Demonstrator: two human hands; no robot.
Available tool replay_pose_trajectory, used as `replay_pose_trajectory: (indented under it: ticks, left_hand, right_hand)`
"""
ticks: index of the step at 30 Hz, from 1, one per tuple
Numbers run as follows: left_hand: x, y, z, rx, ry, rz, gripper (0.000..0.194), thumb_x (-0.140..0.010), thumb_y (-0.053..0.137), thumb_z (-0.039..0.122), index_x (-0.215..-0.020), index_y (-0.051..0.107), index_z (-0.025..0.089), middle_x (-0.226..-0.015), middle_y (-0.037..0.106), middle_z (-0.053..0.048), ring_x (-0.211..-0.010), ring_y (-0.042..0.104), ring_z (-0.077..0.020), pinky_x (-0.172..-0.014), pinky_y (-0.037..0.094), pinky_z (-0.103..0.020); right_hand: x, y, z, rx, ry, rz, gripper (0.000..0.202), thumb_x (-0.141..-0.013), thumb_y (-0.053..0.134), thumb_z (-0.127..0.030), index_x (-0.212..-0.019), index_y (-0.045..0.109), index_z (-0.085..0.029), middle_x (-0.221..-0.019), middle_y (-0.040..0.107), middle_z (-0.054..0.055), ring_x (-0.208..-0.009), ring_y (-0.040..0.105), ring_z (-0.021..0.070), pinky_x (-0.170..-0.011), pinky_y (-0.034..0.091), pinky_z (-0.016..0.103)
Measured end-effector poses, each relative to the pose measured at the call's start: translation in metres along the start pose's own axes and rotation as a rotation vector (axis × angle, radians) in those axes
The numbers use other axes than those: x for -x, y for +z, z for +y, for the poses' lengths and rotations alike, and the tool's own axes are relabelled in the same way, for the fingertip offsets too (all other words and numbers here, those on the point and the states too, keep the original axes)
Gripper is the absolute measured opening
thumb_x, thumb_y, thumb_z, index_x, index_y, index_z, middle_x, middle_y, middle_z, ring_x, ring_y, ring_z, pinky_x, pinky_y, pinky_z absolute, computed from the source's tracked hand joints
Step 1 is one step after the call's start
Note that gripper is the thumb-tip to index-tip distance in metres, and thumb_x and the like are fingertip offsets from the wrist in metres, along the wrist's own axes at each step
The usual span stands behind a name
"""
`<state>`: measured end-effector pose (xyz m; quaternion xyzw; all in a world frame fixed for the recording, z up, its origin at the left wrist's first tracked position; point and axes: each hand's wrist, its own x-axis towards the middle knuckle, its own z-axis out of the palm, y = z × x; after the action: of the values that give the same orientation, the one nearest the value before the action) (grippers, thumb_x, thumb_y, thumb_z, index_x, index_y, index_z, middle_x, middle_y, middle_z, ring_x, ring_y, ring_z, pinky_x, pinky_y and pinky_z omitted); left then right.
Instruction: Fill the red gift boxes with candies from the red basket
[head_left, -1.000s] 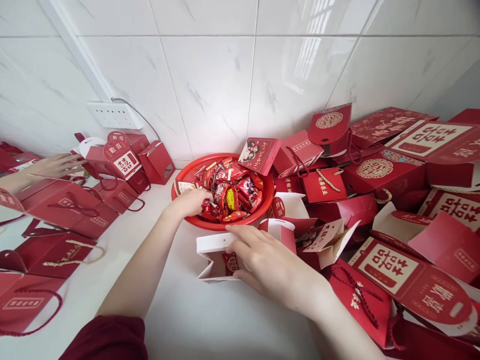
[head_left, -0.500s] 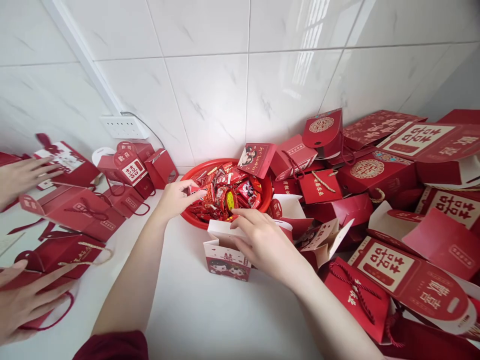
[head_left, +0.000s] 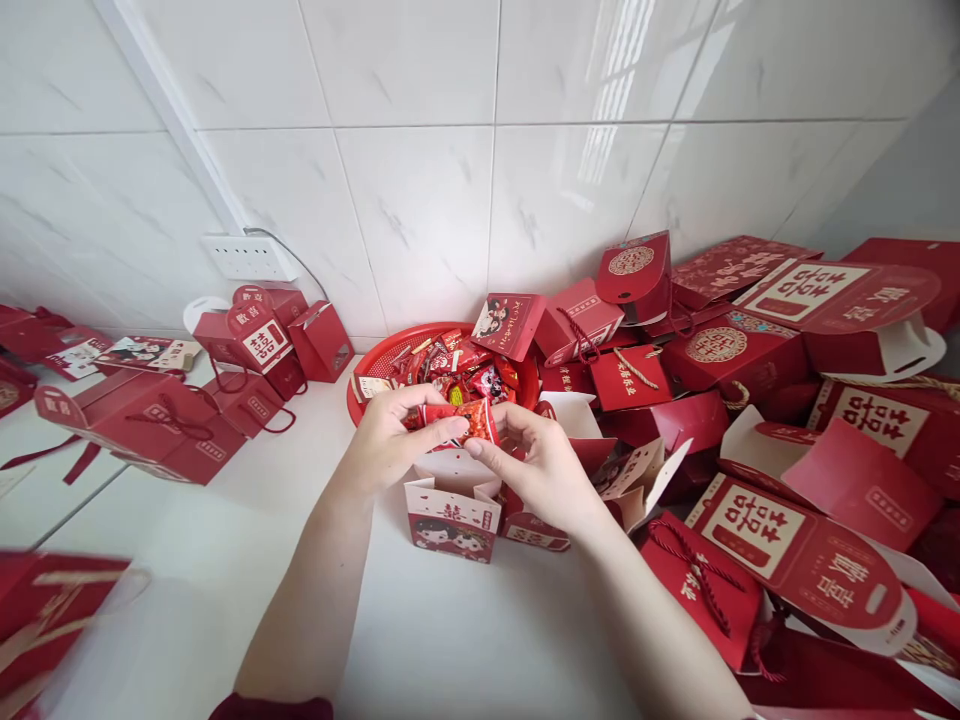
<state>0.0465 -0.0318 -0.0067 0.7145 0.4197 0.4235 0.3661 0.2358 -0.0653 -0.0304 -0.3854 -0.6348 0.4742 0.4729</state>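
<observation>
My left hand [head_left: 397,435] and my right hand [head_left: 536,455] meet in the middle, both closed on a red wrapped candy packet [head_left: 476,418], thumbs on its near side. Just below them an open box [head_left: 452,530] with two cartoon faces stands upright on the white table, its flaps raised. Behind my hands lies a red basket [head_left: 356,398] with many red-wrapped candies [head_left: 457,360]; my hands hide its front part. A red card-like box [head_left: 508,325] rests at the basket's right rim.
A large pile of red boxes [head_left: 742,350] covers the right side. Several closed red boxes [head_left: 176,425] stand at the left. A blurred red box [head_left: 52,620] is at the lower left. Behind is a tiled wall with a socket strip [head_left: 251,258].
My hands have come together above the open box, now with a packet between them. The other person's hands at the left are gone, and the boxes beside them have shifted.
</observation>
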Motion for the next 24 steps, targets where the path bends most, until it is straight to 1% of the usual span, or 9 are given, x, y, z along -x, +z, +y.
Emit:
replay_pose_trajectory:
  ticks: [2,5,7,9,12,15,18,21,24]
  left_hand:
    - [-0.001,0.002,-0.002,0.049,-0.014,0.007,0.027,-0.081,0.072,0.039,-0.07,0.064,0.017,-0.064,0.055,0.002,-0.062,0.051,-0.0108,-0.056,0.041,-0.022]
    - [-0.001,0.004,-0.002,0.091,-0.014,0.006,0.025,-0.084,0.069,0.043,-0.082,0.07,0.018,-0.076,0.065,-0.001,-0.071,0.06,-0.0144,-0.064,0.048,-0.024]
    - [0.001,0.005,0.0,0.086,-0.022,-0.024,0.026,-0.082,0.07,0.042,-0.093,0.073,0.019,-0.089,0.071,-0.004,-0.084,0.065,-0.0188,-0.073,0.052,-0.027]
    - [0.003,0.006,0.0,0.064,-0.042,-0.052,0.029,-0.079,0.074,0.039,-0.101,0.074,0.019,-0.098,0.073,-0.006,-0.094,0.067,-0.0227,-0.082,0.054,-0.031]
    - [0.005,0.008,0.0,0.047,-0.048,-0.049,0.029,-0.08,0.074,0.035,-0.105,0.074,0.02,-0.106,0.073,-0.007,-0.103,0.066,-0.0249,-0.09,0.054,-0.034]
    - [0.005,0.01,-0.002,0.058,-0.021,-0.04,0.028,-0.082,0.072,0.034,-0.105,0.074,0.019,-0.105,0.074,-0.007,-0.102,0.067,-0.0244,-0.089,0.054,-0.033]
    - [0.005,0.011,0.0,0.06,0.006,-0.057,0.023,-0.084,0.07,0.033,-0.099,0.074,0.017,-0.096,0.074,-0.007,-0.092,0.068,-0.0226,-0.084,0.054,-0.032]
    - [0.004,0.011,0.004,0.08,0.017,-0.114,0.019,-0.087,0.067,0.033,-0.087,0.071,0.015,-0.082,0.072,-0.006,-0.082,0.067,-0.0205,-0.08,0.054,-0.031]
    - [0.004,0.01,0.006,0.151,0.02,-0.104,0.022,-0.089,0.062,0.036,-0.087,0.068,0.015,-0.081,0.07,-0.005,-0.079,0.066,-0.0197,-0.077,0.054,-0.03]
  right_hand:
    - [-0.002,-0.001,0.002,-0.015,-0.016,0.028,0.026,-0.087,0.065,-0.044,-0.092,0.063,-0.019,-0.084,0.066,0.002,-0.07,0.06,0.0151,-0.056,0.05,0.025]
    - [-0.005,0.0,0.004,-0.03,-0.07,0.093,0.02,-0.086,0.067,-0.039,-0.088,0.063,-0.019,-0.083,0.066,0.002,-0.077,0.061,0.0167,-0.07,0.051,0.028]
    - [-0.006,0.001,0.006,-0.07,-0.104,0.139,0.02,-0.086,0.066,-0.038,-0.088,0.062,-0.019,-0.083,0.066,0.002,-0.077,0.061,0.017,-0.073,0.051,0.029]
    - [-0.006,0.001,0.007,-0.127,-0.123,0.173,0.021,-0.086,0.066,-0.04,-0.086,0.06,-0.019,-0.082,0.065,0.002,-0.078,0.061,0.0172,-0.074,0.051,0.03]
    - [-0.007,0.002,0.007,-0.196,-0.122,0.175,0.022,-0.086,0.067,-0.04,-0.084,0.059,-0.019,-0.083,0.066,0.003,-0.081,0.063,0.0181,-0.077,0.053,0.031]
    - [-0.008,0.002,0.005,-0.234,-0.089,0.142,0.025,-0.083,0.07,-0.042,-0.085,0.061,-0.019,-0.083,0.067,0.004,-0.079,0.065,0.0182,-0.077,0.054,0.032]
    - [-0.01,0.003,0.004,-0.244,-0.059,0.128,0.028,-0.082,0.071,-0.044,-0.085,0.062,-0.018,-0.078,0.068,0.003,-0.073,0.066,0.0174,-0.072,0.055,0.031]
    - [-0.011,0.004,0.007,-0.256,-0.052,0.103,0.027,-0.083,0.069,-0.043,-0.09,0.061,-0.018,-0.073,0.068,0.001,-0.068,0.067,0.0165,-0.069,0.055,0.03]
    - [-0.01,0.007,0.009,-0.294,-0.016,0.026,0.024,-0.086,0.065,-0.04,-0.095,0.06,-0.018,-0.071,0.068,0.001,-0.066,0.067,0.0161,-0.067,0.055,0.029]
